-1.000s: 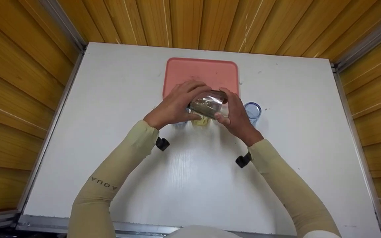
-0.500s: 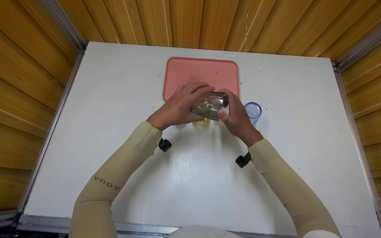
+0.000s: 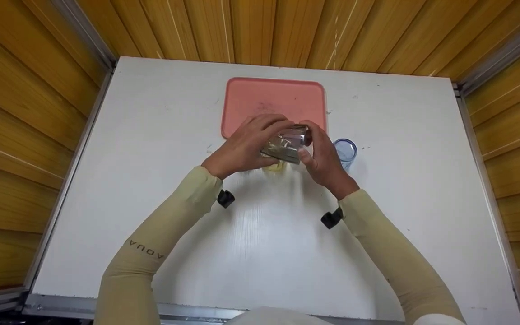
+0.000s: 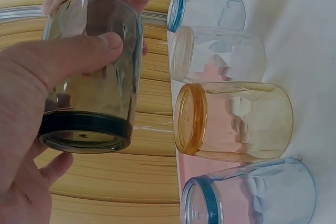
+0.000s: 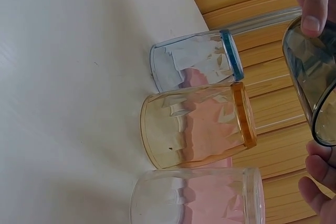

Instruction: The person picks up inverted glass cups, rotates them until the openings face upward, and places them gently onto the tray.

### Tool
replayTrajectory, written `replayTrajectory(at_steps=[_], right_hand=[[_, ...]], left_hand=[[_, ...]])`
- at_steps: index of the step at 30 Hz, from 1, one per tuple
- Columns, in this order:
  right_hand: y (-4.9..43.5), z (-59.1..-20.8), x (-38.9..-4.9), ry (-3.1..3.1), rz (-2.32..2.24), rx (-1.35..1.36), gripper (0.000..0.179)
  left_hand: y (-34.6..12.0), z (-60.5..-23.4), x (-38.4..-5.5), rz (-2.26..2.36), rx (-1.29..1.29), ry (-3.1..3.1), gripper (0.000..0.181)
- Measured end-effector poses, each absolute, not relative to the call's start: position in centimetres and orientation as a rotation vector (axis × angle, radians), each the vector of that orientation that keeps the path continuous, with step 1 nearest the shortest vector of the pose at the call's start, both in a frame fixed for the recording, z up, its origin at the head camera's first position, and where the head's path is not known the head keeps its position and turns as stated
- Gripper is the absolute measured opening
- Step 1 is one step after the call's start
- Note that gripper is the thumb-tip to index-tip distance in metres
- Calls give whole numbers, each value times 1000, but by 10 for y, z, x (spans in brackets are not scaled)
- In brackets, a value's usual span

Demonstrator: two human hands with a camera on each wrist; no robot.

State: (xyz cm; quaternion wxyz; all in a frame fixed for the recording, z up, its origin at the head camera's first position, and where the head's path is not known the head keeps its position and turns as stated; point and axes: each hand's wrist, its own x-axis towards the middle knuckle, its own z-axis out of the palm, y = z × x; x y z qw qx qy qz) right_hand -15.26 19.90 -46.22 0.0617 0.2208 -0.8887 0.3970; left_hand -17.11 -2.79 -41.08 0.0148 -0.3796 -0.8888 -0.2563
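My left hand [image 3: 244, 145] grips a smoky grey glass [image 3: 285, 146] near its dark thick base, the thumb lying along its side in the left wrist view. Opposite, my right hand [image 3: 325, 158] holds the same glass at its open rim, fingers curled close to the edge. The glass lies on its side in the air, above a row of other glasses. Below it an amber glass [image 4: 239, 121] stands with its thick ring up. Beside that stand a clear glass [image 4: 220, 53] and a blue glass [image 4: 257, 195], largely hidden by the hands in the head view.
Another blue glass [image 3: 345, 151] stands right of my right hand. A pink tray [image 3: 273, 97] lies behind the row on the white table [image 3: 242, 253]. Wood-patterned panels [image 3: 287, 31] and metal frame strips border the table at the back and sides.
My left hand has moved slightly right and toward me, closer to the right hand. The grey glass has turned a little and shifted right with it. My right hand has barely moved.
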Motion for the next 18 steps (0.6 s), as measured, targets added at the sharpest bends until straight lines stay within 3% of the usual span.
replayTrajectory(at_steps=[18], right_hand=[[204,-460,-153,-2727,1246,684,105]], left_hand=[[-31,-408,-171,-878,-1175,-2744,83]])
